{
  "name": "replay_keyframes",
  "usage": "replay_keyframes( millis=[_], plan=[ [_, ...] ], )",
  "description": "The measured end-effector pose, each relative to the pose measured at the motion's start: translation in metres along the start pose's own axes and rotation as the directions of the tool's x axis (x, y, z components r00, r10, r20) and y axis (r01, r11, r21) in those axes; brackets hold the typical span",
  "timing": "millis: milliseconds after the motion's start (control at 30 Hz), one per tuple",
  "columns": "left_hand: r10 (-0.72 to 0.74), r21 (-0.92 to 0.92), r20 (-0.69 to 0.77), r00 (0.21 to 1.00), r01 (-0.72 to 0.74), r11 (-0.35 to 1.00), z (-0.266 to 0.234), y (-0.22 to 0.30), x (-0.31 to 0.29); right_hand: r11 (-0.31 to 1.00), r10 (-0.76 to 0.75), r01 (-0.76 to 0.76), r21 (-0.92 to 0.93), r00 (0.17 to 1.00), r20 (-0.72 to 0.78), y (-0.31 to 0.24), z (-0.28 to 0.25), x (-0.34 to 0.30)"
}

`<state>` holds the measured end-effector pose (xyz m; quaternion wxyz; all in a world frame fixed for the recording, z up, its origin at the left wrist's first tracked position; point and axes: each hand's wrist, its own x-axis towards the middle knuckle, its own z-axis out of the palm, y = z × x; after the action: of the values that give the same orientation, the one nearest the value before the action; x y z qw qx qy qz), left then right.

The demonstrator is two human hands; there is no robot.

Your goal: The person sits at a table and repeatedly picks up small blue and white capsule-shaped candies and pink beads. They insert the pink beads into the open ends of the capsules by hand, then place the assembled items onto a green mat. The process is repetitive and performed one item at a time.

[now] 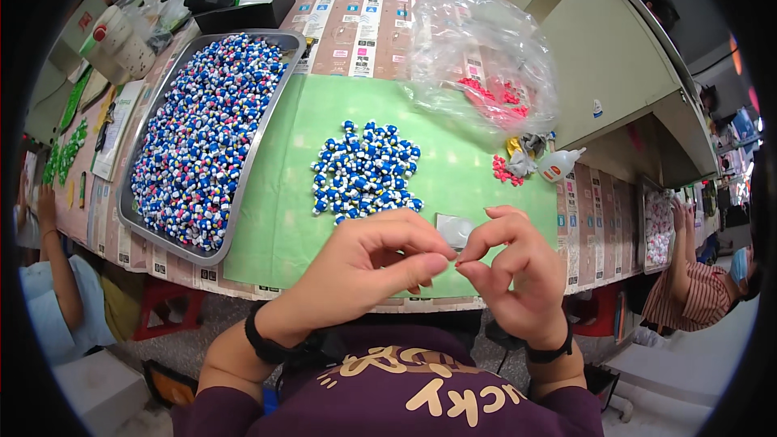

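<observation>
My left hand (380, 255) and my right hand (516, 271) meet over the near part of the green mat (283, 243), their fingertips pinched close together. A tiny reddish piece seems to be at the right fingertips; what the left fingers pinch is too small to make out. Just beyond the fingers lies a small pale square plate (455, 231). Farther on, a loose pile of small blue-and-white pieces (364, 166) spreads over the mat. To the right sit small pinkish-red pieces (507, 170), crumpled grey and yellow wrapping (526, 150) and a white squeeze bottle (560, 164).
A metal tray (235, 231) heaped with small coloured pieces stands left. A clear plastic bag (433, 57) with red pieces lies at the far right. Beyond are a black box (247, 18), a white tub (125, 44) and a grey cabinet (603, 48). Other people sit on both sides.
</observation>
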<state>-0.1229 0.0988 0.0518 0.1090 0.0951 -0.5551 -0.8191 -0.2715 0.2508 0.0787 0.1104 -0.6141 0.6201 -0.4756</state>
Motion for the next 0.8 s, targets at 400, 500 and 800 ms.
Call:
replay_keyframes(
  millis=[400, 500, 800],
  plan=[
    [-0.011, 0.084, 0.091, 0.996, 0.003, 0.996, -0.003, -0.013, -0.001, 0.980, 0.089, -0.121, 0.156, 0.977, 0.195, 0.001, -0.005, 0.004],
    [-0.078, 0.084, 0.057, 0.995, 0.073, 0.994, -0.005, -0.013, 0.001, 0.984, 0.136, -0.159, 0.080, 0.962, 0.237, 0.004, -0.010, 0.008],
    [0.098, 0.247, -0.202, 0.974, -0.046, 0.968, -0.030, -0.009, -0.014, 0.949, 0.247, -0.164, -0.271, 0.917, 0.313, 0.048, -0.029, 0.013]
  ],
)
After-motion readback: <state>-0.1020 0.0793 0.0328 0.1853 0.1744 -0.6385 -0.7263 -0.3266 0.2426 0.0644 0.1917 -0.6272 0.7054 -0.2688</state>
